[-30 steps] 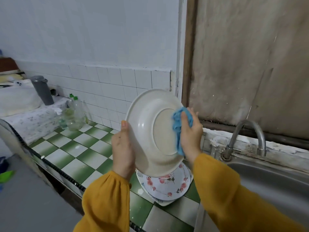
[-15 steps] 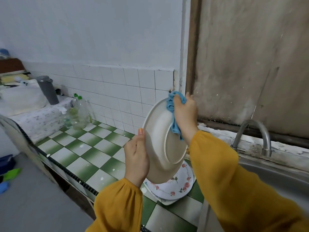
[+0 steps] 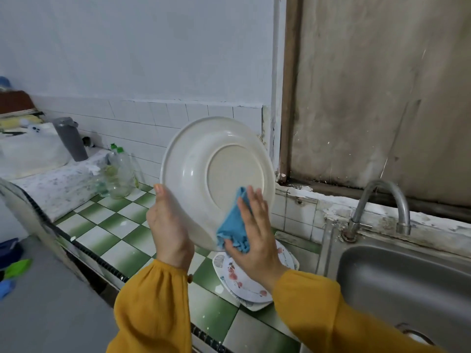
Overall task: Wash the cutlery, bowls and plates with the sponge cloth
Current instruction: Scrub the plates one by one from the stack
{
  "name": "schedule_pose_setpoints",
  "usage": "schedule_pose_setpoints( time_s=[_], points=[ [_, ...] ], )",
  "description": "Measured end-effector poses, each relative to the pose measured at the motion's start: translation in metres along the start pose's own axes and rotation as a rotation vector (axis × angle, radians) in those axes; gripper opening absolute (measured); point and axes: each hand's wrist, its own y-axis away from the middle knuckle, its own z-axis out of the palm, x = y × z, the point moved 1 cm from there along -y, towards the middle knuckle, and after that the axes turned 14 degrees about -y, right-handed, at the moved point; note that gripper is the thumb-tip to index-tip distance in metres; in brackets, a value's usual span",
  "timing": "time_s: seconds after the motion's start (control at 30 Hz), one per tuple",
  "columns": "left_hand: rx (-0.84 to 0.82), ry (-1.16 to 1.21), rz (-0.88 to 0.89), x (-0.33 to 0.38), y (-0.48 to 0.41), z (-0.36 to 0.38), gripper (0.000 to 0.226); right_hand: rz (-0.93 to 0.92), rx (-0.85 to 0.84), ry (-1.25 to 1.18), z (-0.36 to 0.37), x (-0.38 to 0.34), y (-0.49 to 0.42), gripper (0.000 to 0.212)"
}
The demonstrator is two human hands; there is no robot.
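One grip, the left hand [image 3: 169, 225], holds the round white plate [image 3: 216, 161] over the green-checked tiled counter [image 3: 114, 225]; the flat right hand [image 3: 254, 235] presses the blue sponge cloth [image 3: 233, 225] on it (hard shoves could dislodge it).

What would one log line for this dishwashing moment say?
step: wiping white plate underside | left hand: grips its rim | right hand: presses blue cloth against it | floral plates: stacked on counter

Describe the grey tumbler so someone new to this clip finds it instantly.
Follow the green-and-white checkered counter left to the raised marbled ledge. The grey tumbler stands upright there before the white wall tiles, beyond the clear green-capped bottles; it alone is opaque and dark grey.
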Motion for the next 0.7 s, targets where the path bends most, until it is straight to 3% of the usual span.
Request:
schedule_pose_setpoints(
  time_s=[0.17, 0.4, 0.6, 0.7],
  points=[
    [-0.035, 0.061, 0.050, 0.004, -0.010, -0.007, 0.040, 0.258, 0.136, -0.321, -0.020, 0.016, -0.004, 0.075],
    [-0.257, 0.023, 0.140, 0.007, -0.012, -0.025, 0.043, 0.375, 0.291, -0.326, -0.050, 0.050, -0.028, 0.059],
    [-0.305, -0.182, 0.253, 0.015, -0.013, -0.030, 0.094, 0.430, 0.293, -0.407, -0.068, 0.049, -0.071, 0.060],
    [-0.373, -0.249, 0.365, 0.025, -0.013, -0.030, 0.077, 0.374, 0.309, -0.421, -0.072, 0.037, -0.091, 0.056]
  ],
)
